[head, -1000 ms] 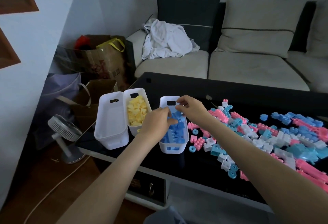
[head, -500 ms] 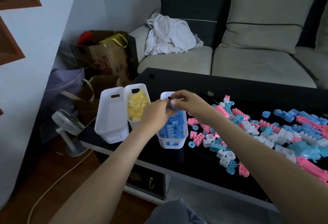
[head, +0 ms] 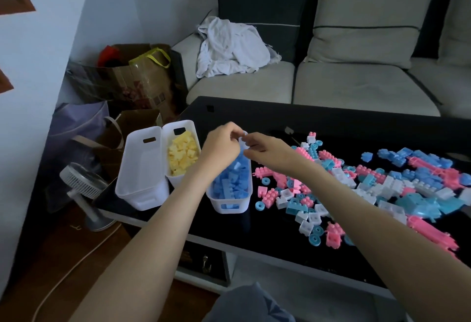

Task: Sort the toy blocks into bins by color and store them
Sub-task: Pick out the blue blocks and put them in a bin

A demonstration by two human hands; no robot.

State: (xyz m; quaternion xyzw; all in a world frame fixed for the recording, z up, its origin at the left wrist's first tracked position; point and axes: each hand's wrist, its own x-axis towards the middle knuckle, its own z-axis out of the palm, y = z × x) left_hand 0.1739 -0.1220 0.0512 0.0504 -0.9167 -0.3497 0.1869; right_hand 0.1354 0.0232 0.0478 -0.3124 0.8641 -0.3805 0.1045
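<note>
Three white bins stand at the left end of the black table (head: 331,122): an empty bin (head: 142,168), a bin of yellow blocks (head: 190,124) and a bin of blue blocks (head: 229,209). My left hand (head: 221,144) and my right hand (head: 266,152) meet over the far end of the blue bin. Their fingertips pinch a small pale blue block (head: 242,141) between them. A spread of loose pink, blue, teal and white blocks (head: 356,184) covers the table to the right.
A grey sofa (head: 356,84) with a crumpled white cloth (head: 232,46) runs behind the table. Paper bags (head: 127,84) and a small floor fan (head: 84,186) with a cord stand to the left of the table.
Both hands rose out of the blue bin and came together above its far end, pinching a small piece. The view shifted slightly downward.
</note>
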